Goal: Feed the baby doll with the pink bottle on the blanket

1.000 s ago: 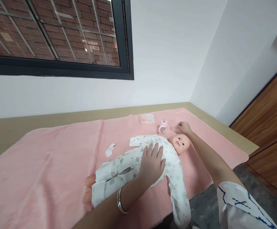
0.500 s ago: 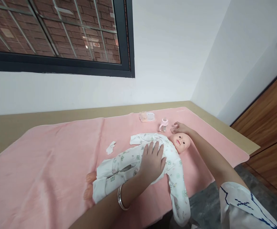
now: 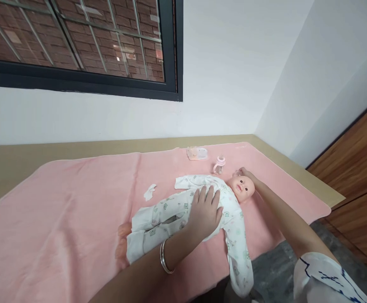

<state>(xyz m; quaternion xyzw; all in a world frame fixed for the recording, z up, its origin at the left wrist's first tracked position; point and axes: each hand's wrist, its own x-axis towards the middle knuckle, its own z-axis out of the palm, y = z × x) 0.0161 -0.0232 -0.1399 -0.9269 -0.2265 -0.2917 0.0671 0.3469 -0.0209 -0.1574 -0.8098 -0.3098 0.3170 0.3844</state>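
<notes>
A baby doll (image 3: 213,191) in a white printed sleepsuit lies on its back on a pink blanket (image 3: 85,202), its head to the right. My left hand (image 3: 204,210) rests flat on the doll's belly and chest, fingers extended, with a silver bangle at the wrist. Beyond the doll's head, my right hand (image 3: 245,171) has its fingers closed at a small, clear-looking thing (image 3: 237,173), too small to name. Left of that hand stands a small baby bottle (image 3: 219,165) with pink parts and a handle.
A clear packet (image 3: 197,153) lies near the blanket's back edge. A crumpled white cloth piece (image 3: 149,192) is beside the doll's legs. The wooden tabletop (image 3: 107,148) meets a white wall under a dark-framed window (image 3: 85,84). Wooden panels (image 3: 357,168) stand at right.
My right hand's fingers have drawn together, and the hand has shifted slightly right and down. The left hand stays on the doll. The whole view has shifted a little.
</notes>
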